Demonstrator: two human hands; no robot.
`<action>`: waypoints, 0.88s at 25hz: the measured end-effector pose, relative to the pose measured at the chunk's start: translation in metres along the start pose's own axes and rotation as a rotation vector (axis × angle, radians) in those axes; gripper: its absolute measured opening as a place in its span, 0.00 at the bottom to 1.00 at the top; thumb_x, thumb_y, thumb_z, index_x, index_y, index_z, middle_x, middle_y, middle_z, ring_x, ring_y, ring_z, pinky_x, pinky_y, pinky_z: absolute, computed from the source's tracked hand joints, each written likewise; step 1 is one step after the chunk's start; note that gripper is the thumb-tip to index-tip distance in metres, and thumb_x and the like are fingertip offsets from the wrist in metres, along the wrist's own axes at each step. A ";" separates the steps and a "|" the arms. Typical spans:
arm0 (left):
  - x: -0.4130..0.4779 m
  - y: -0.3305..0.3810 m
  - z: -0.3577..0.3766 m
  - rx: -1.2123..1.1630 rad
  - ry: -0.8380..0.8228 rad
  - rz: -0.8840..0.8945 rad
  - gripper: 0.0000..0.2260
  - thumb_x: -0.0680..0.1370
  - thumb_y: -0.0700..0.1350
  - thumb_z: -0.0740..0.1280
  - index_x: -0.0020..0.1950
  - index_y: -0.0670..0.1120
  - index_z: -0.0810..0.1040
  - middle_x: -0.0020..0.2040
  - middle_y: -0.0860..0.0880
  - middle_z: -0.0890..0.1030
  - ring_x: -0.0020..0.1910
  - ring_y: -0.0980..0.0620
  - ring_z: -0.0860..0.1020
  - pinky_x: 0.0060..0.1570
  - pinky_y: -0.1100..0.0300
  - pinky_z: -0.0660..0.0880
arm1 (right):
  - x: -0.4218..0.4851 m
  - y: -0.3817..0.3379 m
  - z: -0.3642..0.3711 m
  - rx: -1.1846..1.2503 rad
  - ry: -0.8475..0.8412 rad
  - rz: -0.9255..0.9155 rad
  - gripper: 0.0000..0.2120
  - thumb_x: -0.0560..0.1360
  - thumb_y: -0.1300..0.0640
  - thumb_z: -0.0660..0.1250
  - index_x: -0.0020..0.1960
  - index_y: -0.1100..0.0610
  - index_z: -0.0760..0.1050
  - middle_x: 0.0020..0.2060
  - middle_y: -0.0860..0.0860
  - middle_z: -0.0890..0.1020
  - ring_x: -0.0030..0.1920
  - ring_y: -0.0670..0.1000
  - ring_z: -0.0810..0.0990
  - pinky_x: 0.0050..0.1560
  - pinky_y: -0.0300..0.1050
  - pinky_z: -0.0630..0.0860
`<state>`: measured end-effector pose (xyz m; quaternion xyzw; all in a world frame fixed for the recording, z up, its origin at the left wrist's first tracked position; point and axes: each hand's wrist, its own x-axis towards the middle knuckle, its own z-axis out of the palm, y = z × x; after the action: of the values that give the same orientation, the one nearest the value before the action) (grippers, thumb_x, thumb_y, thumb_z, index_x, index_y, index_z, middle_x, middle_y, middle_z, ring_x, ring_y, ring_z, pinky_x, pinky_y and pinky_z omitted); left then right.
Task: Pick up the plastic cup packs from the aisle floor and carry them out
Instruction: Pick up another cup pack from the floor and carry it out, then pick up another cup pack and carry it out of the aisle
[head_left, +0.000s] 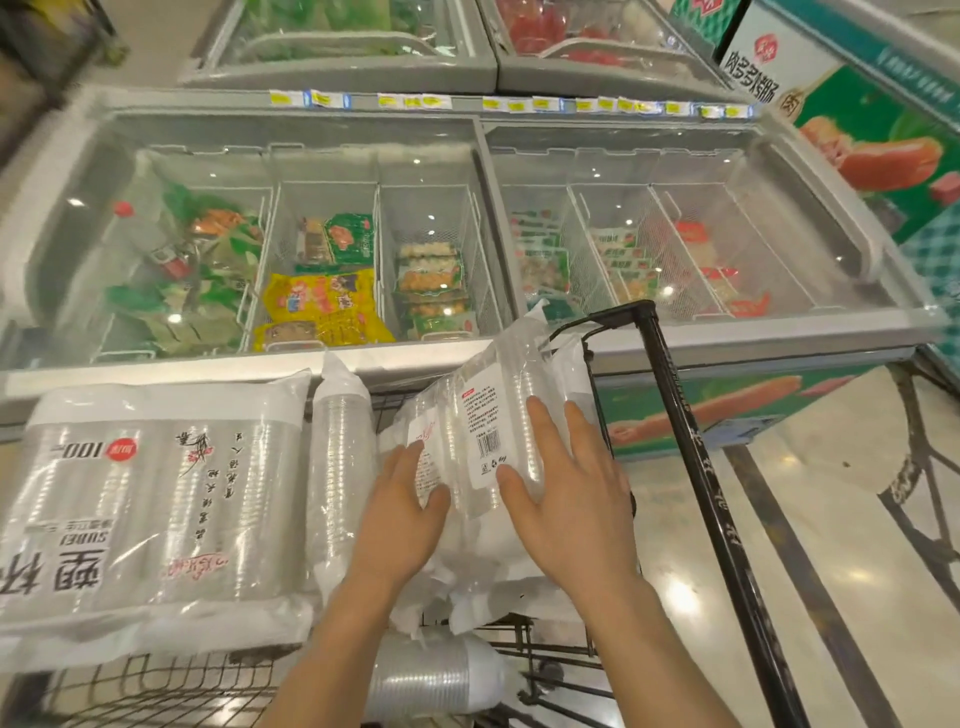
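Over wire cart (130, 691): L hand (400, 525) & R hand (571, 499) flat, fingers straight, on cup pack (483, 415); freezer (727, 343) just beyond.

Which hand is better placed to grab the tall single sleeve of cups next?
Probably left. The left hand lies right beside the cup sleeve; the right hand is farther off, across the barcode pack.
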<state>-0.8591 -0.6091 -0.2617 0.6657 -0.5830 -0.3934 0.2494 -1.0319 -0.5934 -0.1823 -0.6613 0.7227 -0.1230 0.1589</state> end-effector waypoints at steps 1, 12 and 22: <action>-0.004 0.006 -0.012 0.041 0.033 0.044 0.27 0.77 0.54 0.61 0.76 0.49 0.65 0.73 0.49 0.70 0.72 0.48 0.66 0.71 0.46 0.65 | 0.000 -0.004 -0.006 0.002 0.002 -0.026 0.33 0.76 0.35 0.50 0.79 0.41 0.46 0.79 0.51 0.50 0.78 0.56 0.50 0.75 0.57 0.54; -0.095 0.040 -0.160 0.625 0.491 -0.001 0.35 0.73 0.68 0.46 0.77 0.56 0.63 0.78 0.48 0.62 0.78 0.44 0.56 0.74 0.42 0.49 | -0.013 -0.107 -0.050 0.017 0.054 -0.368 0.31 0.78 0.36 0.55 0.78 0.41 0.53 0.79 0.49 0.54 0.78 0.55 0.49 0.74 0.56 0.51; -0.263 -0.033 -0.333 0.756 0.798 -0.271 0.35 0.73 0.69 0.44 0.76 0.56 0.64 0.78 0.48 0.63 0.78 0.42 0.56 0.74 0.39 0.48 | -0.117 -0.320 -0.028 -0.004 0.067 -0.756 0.31 0.76 0.33 0.52 0.77 0.39 0.55 0.79 0.49 0.52 0.78 0.56 0.45 0.76 0.58 0.46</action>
<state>-0.5713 -0.3892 -0.0381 0.8748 -0.4530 0.0965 0.1420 -0.7406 -0.5079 -0.0246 -0.8772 0.4327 -0.1933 0.0772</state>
